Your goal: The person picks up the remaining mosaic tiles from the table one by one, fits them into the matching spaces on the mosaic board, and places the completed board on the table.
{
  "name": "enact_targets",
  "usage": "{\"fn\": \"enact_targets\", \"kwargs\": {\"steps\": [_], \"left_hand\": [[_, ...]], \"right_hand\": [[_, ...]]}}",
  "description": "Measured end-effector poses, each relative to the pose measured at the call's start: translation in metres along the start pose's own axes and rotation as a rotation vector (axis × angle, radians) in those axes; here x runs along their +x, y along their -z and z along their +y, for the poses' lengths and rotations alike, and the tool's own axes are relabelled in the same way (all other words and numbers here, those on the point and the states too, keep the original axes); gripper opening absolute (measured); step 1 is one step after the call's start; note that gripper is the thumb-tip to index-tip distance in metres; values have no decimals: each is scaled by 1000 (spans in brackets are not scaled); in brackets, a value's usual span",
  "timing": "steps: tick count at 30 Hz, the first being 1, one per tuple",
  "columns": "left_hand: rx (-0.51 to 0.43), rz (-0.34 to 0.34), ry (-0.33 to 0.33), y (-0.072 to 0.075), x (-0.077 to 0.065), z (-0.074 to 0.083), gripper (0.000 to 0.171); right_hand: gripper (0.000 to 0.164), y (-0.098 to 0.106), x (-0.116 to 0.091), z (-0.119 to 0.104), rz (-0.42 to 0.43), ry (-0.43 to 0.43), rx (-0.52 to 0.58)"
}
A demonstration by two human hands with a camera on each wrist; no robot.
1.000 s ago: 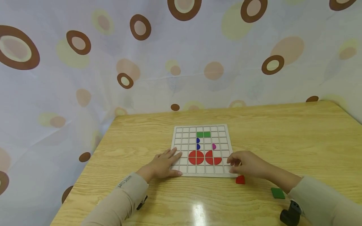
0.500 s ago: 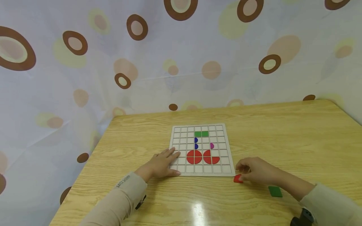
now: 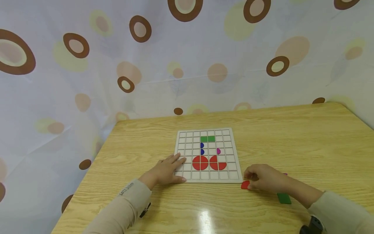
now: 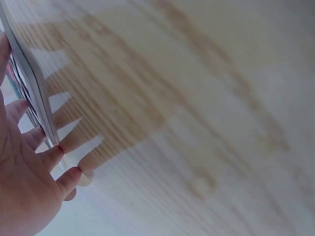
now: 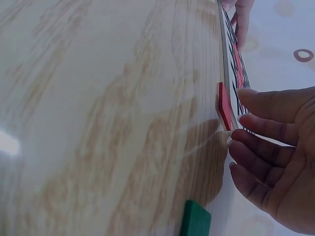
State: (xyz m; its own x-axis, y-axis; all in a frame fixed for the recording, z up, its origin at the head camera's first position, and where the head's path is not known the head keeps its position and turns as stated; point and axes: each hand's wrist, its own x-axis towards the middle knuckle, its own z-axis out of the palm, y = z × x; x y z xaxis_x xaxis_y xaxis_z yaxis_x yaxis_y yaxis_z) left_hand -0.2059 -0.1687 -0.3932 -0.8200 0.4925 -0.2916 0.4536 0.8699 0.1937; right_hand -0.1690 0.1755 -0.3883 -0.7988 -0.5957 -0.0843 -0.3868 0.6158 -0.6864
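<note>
My left hand [image 3: 166,170] rests spread on the left edge of a white grid board [image 3: 187,135], fingers over the cells and thumb at the front edge. On the board lie a full circle of red quarter pieces [image 3: 196,166], a partial red circle [image 3: 222,166], green squares [image 3: 207,138], blue half-circles [image 3: 202,145] and a magenta half-circle [image 3: 218,151]. Just off its front right corner, a loose red quarter piece [image 3: 245,185] lies on the table. My right hand [image 3: 264,178] is over it, thumb overlapping its right side; the right wrist view shows thumb and forefinger apart beside the red piece [image 5: 224,105].
A green square piece [image 3: 284,198] lies on the wooden table [image 3: 146,143] below the right wrist. A sliver of magenta [image 3: 285,174] shows behind that wrist. A patterned curtain [image 3: 198,74] hangs behind the table.
My right hand has moved right and slightly down, from the board's right edge to the loose red quarter piece, then stayed there. The left hand stays on the board.
</note>
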Motion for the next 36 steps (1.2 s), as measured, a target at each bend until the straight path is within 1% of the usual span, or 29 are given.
{"fn": "enact_targets", "kwargs": {"steps": [6, 13, 17, 21, 24, 30, 36], "left_hand": [[4, 0, -2, 1, -1, 0, 75], [13, 2, -13, 2, -2, 1, 74], [15, -6, -13, 3, -1, 2, 74], [31, -17, -9, 1, 1, 0, 74], [24, -20, -8, -1, 1, -1, 73], [9, -22, 2, -2, 0, -1, 74], [12, -22, -2, -2, 0, -1, 73]], "right_hand": [[21, -5, 4, -1, 12, 21, -77], [17, -11, 5, -7, 50, -2, -153], [18, -12, 4, -8, 52, -15, -151], [18, -12, 3, -9, 51, -15, -138], [18, -13, 2, -8, 45, -14, -121], [17, -13, 1, -6, 19, -17, -98], [20, -9, -2, -6, -11, -5, -85]]}}
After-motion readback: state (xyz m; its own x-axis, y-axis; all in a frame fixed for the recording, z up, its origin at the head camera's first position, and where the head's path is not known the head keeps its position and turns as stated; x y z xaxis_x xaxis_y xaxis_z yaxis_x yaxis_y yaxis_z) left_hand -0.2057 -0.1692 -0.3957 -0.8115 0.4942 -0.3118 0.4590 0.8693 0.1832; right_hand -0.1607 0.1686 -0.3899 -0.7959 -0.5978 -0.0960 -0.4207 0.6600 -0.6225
